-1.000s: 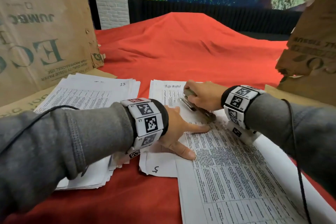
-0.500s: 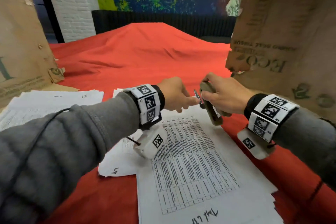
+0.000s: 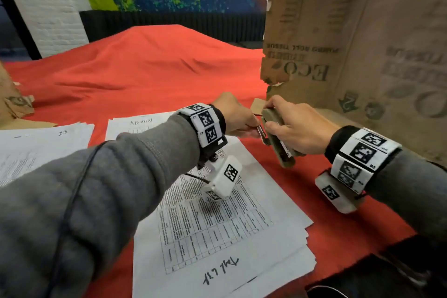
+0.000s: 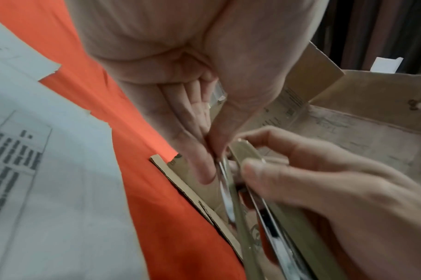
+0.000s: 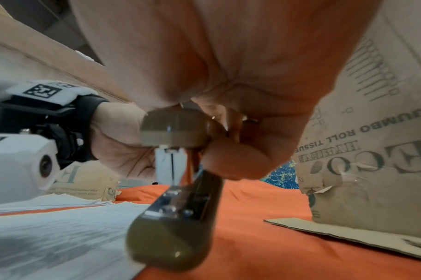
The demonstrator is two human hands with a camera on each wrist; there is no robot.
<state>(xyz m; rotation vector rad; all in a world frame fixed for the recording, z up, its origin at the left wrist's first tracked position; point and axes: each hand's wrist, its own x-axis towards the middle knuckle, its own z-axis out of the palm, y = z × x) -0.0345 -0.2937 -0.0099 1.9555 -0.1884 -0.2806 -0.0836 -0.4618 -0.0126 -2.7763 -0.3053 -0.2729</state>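
Note:
An olive-green stapler (image 3: 278, 138) is held in the air above the red cloth, right of the printed sheets. My right hand (image 3: 295, 128) grips its body, fingers curled round it. My left hand (image 3: 238, 118) pinches the stapler's metal front part (image 3: 260, 131) between thumb and fingers. In the left wrist view the left fingertips (image 4: 213, 151) close on the shiny metal strip (image 4: 225, 181). From the right wrist, the stapler (image 5: 173, 217) stands opened, base pointing at the camera. A stack of printed forms (image 3: 217, 220) lies under my left forearm.
A second pile of papers (image 3: 36, 147) lies at the left. A tall cardboard box (image 3: 350, 43) stands close behind my right hand, with a flat flap (image 5: 348, 235) on the cloth. Another cardboard box edge (image 3: 14, 104) is at far left. Red cloth (image 3: 145, 68) covers the table.
The stapler has been lifted off the forms and carried right. My left hand left the paper and now pinches the stapler's front. The head has turned right.

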